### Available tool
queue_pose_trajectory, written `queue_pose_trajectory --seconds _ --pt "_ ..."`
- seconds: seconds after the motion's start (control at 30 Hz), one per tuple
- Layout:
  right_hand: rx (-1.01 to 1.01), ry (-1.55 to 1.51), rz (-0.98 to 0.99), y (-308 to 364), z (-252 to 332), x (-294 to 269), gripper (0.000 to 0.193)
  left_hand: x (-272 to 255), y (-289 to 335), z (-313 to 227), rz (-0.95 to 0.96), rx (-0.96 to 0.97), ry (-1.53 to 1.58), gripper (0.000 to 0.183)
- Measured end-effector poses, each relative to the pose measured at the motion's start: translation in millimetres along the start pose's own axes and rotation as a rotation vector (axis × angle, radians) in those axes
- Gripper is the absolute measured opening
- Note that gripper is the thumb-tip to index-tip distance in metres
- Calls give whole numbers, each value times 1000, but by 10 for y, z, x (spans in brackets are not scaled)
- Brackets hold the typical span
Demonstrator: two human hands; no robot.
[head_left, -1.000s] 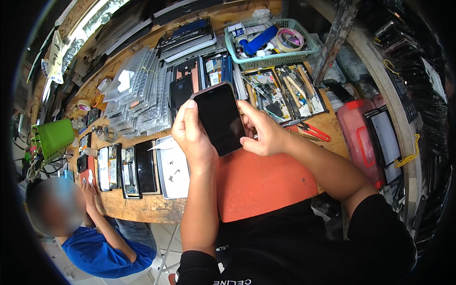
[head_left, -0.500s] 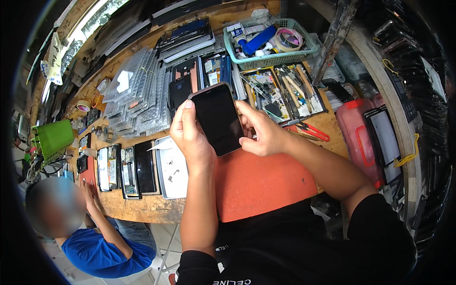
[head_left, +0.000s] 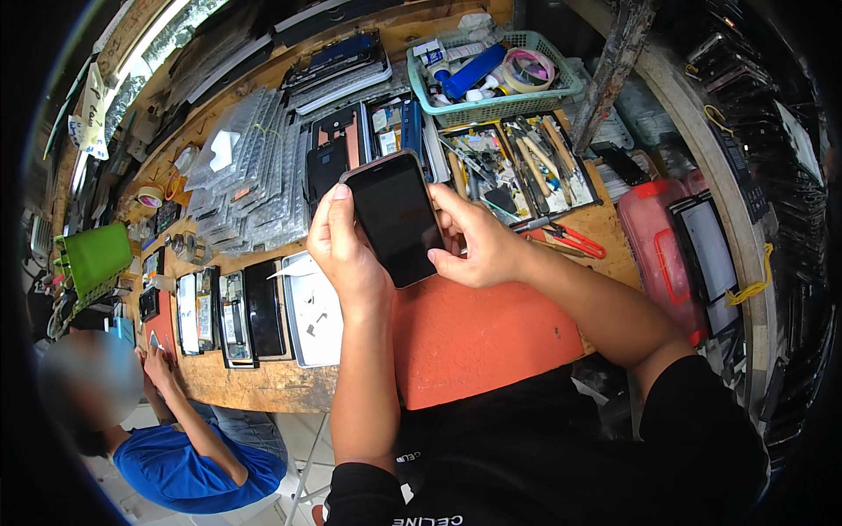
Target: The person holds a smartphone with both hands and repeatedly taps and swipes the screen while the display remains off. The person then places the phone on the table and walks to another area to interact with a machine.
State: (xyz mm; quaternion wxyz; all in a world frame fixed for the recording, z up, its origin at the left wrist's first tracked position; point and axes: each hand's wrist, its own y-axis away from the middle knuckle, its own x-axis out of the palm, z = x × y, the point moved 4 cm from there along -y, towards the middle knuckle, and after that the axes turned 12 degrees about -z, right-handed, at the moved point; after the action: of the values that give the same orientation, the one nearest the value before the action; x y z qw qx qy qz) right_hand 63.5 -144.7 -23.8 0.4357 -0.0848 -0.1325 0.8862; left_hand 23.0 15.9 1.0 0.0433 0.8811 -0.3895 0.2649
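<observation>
A smartphone (head_left: 395,221) with a dark screen is held between my two hands, tilted slightly, above an orange-red work mat (head_left: 482,342). My left hand (head_left: 344,250) is closed on its left side, the thumb lying along the edge near the upper corner. On the other side my right hand (head_left: 478,238) grips the phone's right edge, thumb at the lower right corner. The fingers behind the phone are partly hidden. To the left of my left forearm lies a white tray (head_left: 309,342) with small dark parts in it.
Opened phones (head_left: 235,320) line the bench at left. Behind are bubble-wrap sleeves (head_left: 241,180), a tool tray (head_left: 526,171) and a green basket (head_left: 504,110). Red-handled pliers (head_left: 577,242) and a red case (head_left: 653,237) lie right. A person in blue (head_left: 180,469) sits at left.
The phone and both my hands stay in nearly the same pose, while the whole view shifts slightly. At left, the other person's hands have come together over a small thing.
</observation>
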Motion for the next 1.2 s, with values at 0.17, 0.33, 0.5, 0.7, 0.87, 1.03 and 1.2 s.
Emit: queue_pose_trajectory --seconds 0.17,0.33,0.5,0.7,0.87,1.03,1.2 --pt "24 -47 2 -3 0 8 68 15 14 -12 -16 2 2 27" --pt "41 -3 57 -10 35 16 81 -12 -21 -29 5 4 15 26" --pt "-56 101 117 18 -94 79 101 -67 -84 -39 -11 26 17 26" --pt "-105 125 12 19 -93 11 80 8 -44 -41 -22 8 21 26" --pt "-130 97 -255 -63 24 -123 15 14 25 29 36 1 -32 26" --pt "-123 140 -311 -56 -12 -154 24 37 71 81 62 -3 -53 24" --pt "-73 160 -212 -49 -58 -147 15 11 6 49 21 -9 -26 24"
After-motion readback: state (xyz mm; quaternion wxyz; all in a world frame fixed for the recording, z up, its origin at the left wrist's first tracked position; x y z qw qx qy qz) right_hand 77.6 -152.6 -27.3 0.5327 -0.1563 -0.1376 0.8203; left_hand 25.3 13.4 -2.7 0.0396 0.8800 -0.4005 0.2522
